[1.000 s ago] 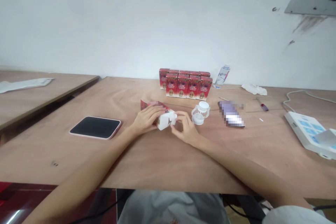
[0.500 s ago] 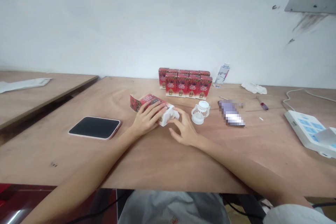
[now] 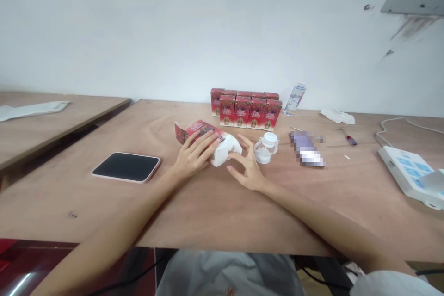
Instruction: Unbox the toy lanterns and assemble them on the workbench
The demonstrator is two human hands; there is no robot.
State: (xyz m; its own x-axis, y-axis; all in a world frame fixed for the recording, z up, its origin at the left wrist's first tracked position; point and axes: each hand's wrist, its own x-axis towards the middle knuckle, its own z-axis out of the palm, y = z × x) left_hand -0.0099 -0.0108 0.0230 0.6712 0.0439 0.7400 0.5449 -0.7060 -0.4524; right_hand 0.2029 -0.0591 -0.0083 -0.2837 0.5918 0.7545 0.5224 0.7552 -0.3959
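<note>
A red printed carton (image 3: 201, 128) lies on its side on the table, a red flap raised at its far left end. My left hand (image 3: 195, 153) wraps over the top of it and holds it down. White flaps or a white insert (image 3: 227, 149) stick out at the carton's near right end. There my right hand (image 3: 250, 166) has its fingers apart, the index finger poking at the white part. Just right of that hand stands a small white lantern (image 3: 266, 149) with clear sides. What is inside the carton is hidden.
Several upright red boxes (image 3: 242, 110) stand in two rows at the back, beside a clear bottle (image 3: 295, 99). A phone (image 3: 126, 167) lies on the left. On the right are a purple blurred item (image 3: 307, 149), a screwdriver (image 3: 348, 137), crumpled tissue (image 3: 338, 116) and a white power strip (image 3: 409, 175).
The fingers of my right hand have spread wider at the carton's end, and more of the white part shows. My left hand keeps its hold on the carton.
</note>
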